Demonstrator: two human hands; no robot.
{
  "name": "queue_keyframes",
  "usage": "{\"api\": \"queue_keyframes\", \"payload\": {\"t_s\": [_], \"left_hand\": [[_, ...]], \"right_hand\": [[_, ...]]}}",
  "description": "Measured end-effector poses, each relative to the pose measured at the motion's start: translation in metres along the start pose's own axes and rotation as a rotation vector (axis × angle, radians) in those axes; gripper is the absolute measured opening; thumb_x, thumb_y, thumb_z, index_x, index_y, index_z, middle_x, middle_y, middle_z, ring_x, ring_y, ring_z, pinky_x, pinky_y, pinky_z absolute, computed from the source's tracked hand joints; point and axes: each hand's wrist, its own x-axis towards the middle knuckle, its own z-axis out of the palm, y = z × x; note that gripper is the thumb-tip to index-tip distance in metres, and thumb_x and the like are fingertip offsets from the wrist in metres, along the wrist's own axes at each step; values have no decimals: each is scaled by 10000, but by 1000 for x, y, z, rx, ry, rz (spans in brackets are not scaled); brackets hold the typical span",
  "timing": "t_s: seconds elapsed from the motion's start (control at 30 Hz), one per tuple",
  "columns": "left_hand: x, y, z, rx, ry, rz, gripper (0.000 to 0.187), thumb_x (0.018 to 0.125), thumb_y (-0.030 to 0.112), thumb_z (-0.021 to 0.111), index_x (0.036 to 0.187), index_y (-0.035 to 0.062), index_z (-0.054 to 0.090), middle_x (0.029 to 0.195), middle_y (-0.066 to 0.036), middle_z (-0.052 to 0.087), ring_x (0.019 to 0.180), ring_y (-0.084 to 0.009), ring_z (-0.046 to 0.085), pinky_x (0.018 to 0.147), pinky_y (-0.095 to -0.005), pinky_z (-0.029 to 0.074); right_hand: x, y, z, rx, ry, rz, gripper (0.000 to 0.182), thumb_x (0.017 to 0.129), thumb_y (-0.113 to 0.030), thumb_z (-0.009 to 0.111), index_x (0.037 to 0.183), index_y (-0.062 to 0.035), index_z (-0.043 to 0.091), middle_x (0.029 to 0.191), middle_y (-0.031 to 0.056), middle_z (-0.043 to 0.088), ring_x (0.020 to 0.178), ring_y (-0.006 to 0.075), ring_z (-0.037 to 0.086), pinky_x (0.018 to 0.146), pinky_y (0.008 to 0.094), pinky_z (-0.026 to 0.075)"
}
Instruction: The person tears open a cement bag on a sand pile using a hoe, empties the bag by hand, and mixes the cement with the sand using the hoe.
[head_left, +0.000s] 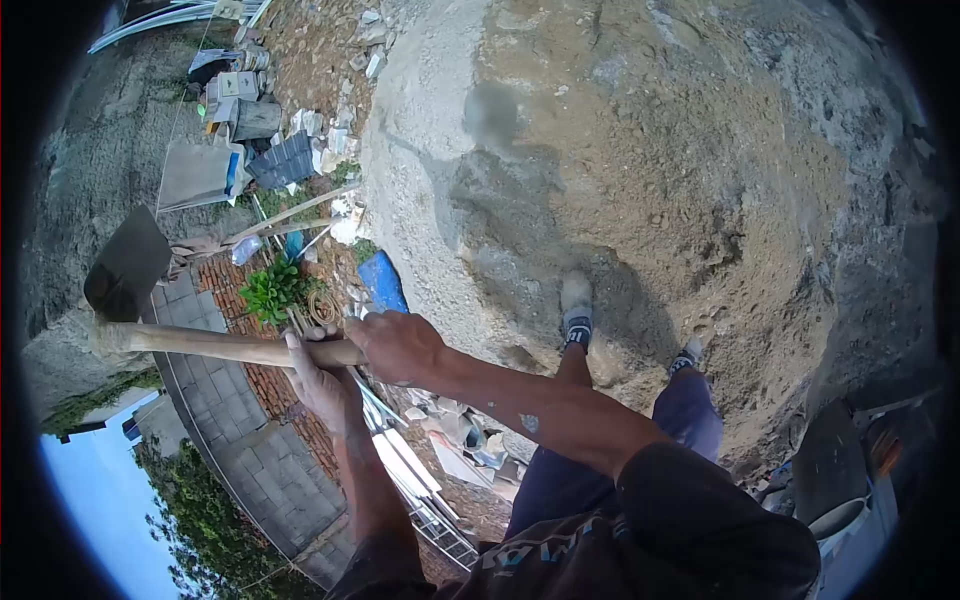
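Observation:
A hoe with a long wooden handle [225, 345] and a broad, dark, flat blade [128, 265] is raised at the left of the view. My left hand [325, 385] is closed round the handle, its palm under the wood and dusty pale on the fingers. Nearer the handle's end, my right hand [400, 345] grips it with the fingers wrapped round. The blade is held away from the ground. My feet stand on a large mound of sand or earth [640, 180], where a dark shadow falls; the left foot is partly sunk in.
Rubble and discarded boxes [238, 85] lie beyond the mound, along with a blue container [382, 282]. A brick and block wall [240, 400] and a green plant [272, 290] stand to the left. Pale pipes and a ladder [440, 530] lie near my left arm. A dark bucket-like object [830, 455] is at right.

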Motion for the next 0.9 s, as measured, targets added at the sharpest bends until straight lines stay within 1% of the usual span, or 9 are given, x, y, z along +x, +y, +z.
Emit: {"api": "queue_keyframes", "payload": {"t_s": [0.13,0.27,0.37,0.43,0.53,0.6,0.7,0.8,0.9], "left_hand": [[104,-97,-4,236,49,-52,260,971,255,553,793,66,535,730,-43,584,648,-128,574,589,-276,494],[153,-300,30,179,-114,-378,302,929,298,593,738,65,592,655,-29,579,526,-120,509,485,-264,404],[100,-427,73,382,-343,-825,333,898,370,595,777,60,604,721,-46,592,625,-167,558,569,-355,466],[53,-528,68,724,-579,-797,331,895,375,614,857,47,587,767,-74,605,707,-201,601,655,-361,499],[0,-458,111,182,-586,-1086,372,935,347,557,1096,12,556,953,-118,627,816,-263,626,729,-418,531],[3,-451,132,-96,-582,-1340,312,935,315,559,1073,37,532,934,-121,615,827,-273,619,776,-438,533],[9,-438,170,-155,-483,-1357,261,882,295,656,976,88,529,836,-87,565,779,-245,586,778,-460,517],[-24,-448,200,-149,-270,-1378,263,888,292,645,1030,120,505,852,-77,544,752,-235,572,785,-477,517],[-69,-434,244,-171,-269,-1385,350,880,256,651,1115,135,421,875,-76,522,732,-221,562,777,-482,519]], "right_hand": [[107,54,13,-64,-30,189,370,786,-113,617,1142,-33,558,1059,173,668,1030,327,643,827,432,547],[111,218,11,-180,84,451,325,737,-139,671,1047,-43,654,1007,152,701,960,306,685,829,407,546],[41,319,12,-205,-10,846,363,756,-216,662,1083,-58,664,1040,159,694,1000,313,672,832,414,541],[-11,330,6,-201,-29,905,354,765,-239,651,1074,-66,671,1062,156,689,1011,311,668,837,414,539],[-54,308,-58,-257,-75,974,333,777,-214,631,1061,-46,673,1053,170,686,993,326,668,827,414,535],[-66,271,-104,-294,-90,1070,316,778,-172,618,1050,-20,674,1015,187,690,961,341,673,809,414,534],[-83,241,-162,-333,-156,1056,305,779,-145,611,1042,-10,685,968,183,700,920,321,688,781,407,534],[-143,228,-207,-366,-190,1017,302,783,-172,634,1032,-9,689,918,169,704,867,316,692,753,404,532],[-215,216,-248,-291,-214,1156,318,793,-214,660,1043,-19,683,917,133,701,836,277,678,733,400,523]]}}
